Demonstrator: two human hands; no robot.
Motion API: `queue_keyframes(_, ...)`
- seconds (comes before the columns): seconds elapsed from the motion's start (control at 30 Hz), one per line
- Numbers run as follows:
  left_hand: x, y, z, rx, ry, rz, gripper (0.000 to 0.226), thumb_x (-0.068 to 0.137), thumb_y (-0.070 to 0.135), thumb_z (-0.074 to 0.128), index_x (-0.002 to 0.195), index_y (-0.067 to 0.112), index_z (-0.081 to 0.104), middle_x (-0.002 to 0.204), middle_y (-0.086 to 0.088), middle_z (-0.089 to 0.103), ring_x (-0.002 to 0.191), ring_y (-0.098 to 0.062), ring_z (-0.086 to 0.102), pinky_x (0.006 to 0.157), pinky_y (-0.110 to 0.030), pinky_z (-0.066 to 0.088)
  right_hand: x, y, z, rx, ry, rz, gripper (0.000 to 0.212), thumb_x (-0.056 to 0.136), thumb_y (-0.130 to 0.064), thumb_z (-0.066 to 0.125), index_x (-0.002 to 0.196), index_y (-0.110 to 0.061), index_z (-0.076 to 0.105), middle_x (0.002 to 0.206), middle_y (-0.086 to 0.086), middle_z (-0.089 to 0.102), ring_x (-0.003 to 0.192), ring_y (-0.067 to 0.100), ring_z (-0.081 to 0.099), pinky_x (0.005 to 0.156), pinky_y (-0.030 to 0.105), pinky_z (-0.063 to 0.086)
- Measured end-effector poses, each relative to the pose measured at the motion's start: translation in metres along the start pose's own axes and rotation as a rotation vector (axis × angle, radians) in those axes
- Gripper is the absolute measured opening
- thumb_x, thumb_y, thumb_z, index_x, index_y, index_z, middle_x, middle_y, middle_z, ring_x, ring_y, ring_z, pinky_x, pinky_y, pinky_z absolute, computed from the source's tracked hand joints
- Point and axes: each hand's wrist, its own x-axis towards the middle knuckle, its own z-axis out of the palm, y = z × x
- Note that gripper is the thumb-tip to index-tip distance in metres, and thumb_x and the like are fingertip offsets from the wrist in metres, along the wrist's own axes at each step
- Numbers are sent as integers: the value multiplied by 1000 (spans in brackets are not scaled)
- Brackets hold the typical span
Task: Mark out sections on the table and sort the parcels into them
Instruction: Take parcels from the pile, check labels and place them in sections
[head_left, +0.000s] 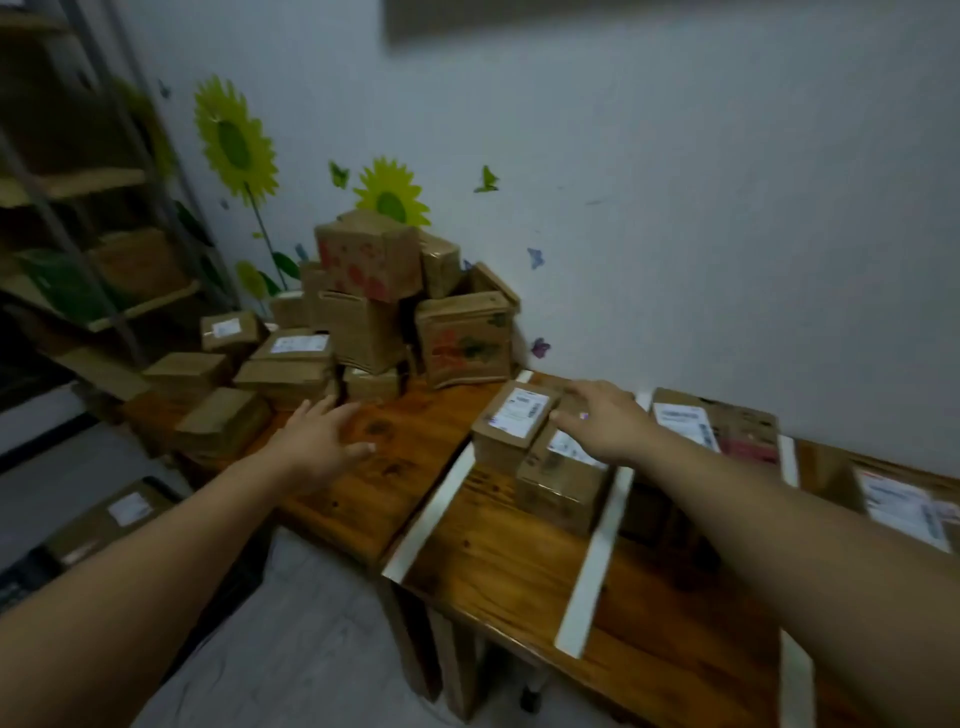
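1. The small brown cardboard parcel with a white label (511, 421) sits between white tape strips (441, 504) on the wooden table (498, 561); it looks light and stiff; best taken by opposite sides.
2. The right hand (602, 421) hovers just beside it, fingers straight, gripping nothing.
3. The left hand (317, 441), spread and empty, is stretched toward the heaped brown cartons (363, 322).

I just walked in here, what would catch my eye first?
A jumbled heap of cardboard parcels rises at the far left against the wall, under yellow sunflower stickers. Nearer, white tape strips divide the table into sections, with two labelled parcels in the leftmost one. Both hands reach forward open: the left hand over bare wood, the right hand above those parcels.
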Motion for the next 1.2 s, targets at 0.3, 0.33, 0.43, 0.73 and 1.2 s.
queue_keyframes(0.3,98,-93,-69,-242,138,-121,71,88,45,58,149,28,24,158,-4,15,145,-28,10,117,-48,18,154,-116,39,-14,-86,-122,68,93,-53,49,149,-20,28,151,10,32,135,28,36,108,36,34)
queue_keyframes(0.33,114,-97,-78,-257,151,-116,72,88,45,58,149,27,23,158,-4,14,145,-28,12,117,-47,18,176,-124,41,-1,-71,-136,68,92,-54,49,149,-21,28,152,9,31,135,28,36,109,37,34)
queue_keyframes(0.43,167,-100,-104,-315,201,-91,72,89,43,59,149,23,25,155,-6,24,140,-27,27,113,-43,29,243,-153,45,70,-44,-137,68,92,-52,50,149,-21,29,153,7,31,135,28,37,104,34,35)
queue_keyframes(0.73,303,-93,-166,-498,211,48,63,93,33,57,147,18,28,152,-5,33,136,-24,35,101,-28,32,386,-217,57,394,0,51,88,86,-62,53,152,-19,15,155,6,28,135,29,38,106,39,39)
queue_keyframes(1.2,511,-97,-202,-798,-152,118,62,91,60,41,131,12,47,130,-14,51,109,-33,52,86,-39,47,479,-250,76,539,197,492,83,92,-64,34,151,-10,18,151,14,32,130,35,43,106,43,39)
